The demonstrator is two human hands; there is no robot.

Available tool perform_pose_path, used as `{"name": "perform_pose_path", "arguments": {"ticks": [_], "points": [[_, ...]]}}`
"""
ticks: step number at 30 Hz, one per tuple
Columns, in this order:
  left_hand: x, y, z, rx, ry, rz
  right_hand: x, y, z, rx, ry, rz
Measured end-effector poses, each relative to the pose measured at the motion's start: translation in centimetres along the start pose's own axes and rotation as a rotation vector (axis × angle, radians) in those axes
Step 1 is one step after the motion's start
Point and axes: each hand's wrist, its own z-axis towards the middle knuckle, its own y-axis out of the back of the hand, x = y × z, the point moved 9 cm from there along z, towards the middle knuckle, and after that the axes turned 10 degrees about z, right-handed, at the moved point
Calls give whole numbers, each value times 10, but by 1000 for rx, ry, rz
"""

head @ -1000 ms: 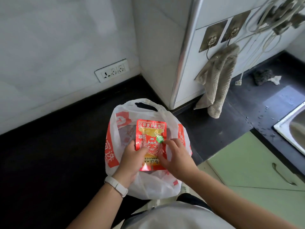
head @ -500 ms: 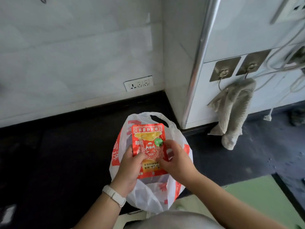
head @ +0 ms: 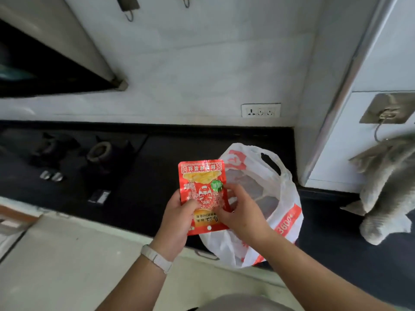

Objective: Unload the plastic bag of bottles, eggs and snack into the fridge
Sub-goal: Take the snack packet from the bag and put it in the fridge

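A red snack packet (head: 202,178) with yellow printing and a green sticker is held upright in front of me, over the black counter. My left hand (head: 177,221) grips its left lower edge, thumb on the front. My right hand (head: 240,212) pinches its right side. Behind and to the right of the packet stands the white plastic bag (head: 285,198) with red print, its mouth open and its handles up. What lies inside the bag is hidden.
A gas hob (head: 98,153) with burners and knobs occupies the black counter (head: 157,187) to the left. A wall socket (head: 261,110) sits on the white backsplash. A grey towel (head: 386,198) hangs from a hook at the right. A range hood (head: 45,63) is at the upper left.
The view has swung left and up, bringing the hob and hood into sight. The packet, held in both hands, has come left, clear of the bag.
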Motion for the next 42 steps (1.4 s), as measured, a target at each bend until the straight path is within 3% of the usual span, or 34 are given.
{"name": "perform_pose_path", "arguments": {"ticks": [8, 16, 28, 42], "points": [[40, 101, -30, -200, 11, -99, 30, -103, -6, 198, 84, -130], [114, 259, -67, -328, 43, -220, 50, -281, -37, 359, 60, -249], [218, 496, -134, -534, 30, -480, 85, -550, -94, 580, 250, -427], [299, 638, -238, -944, 32, -696, 108, -755, -167, 1004, 453, -405]]}}
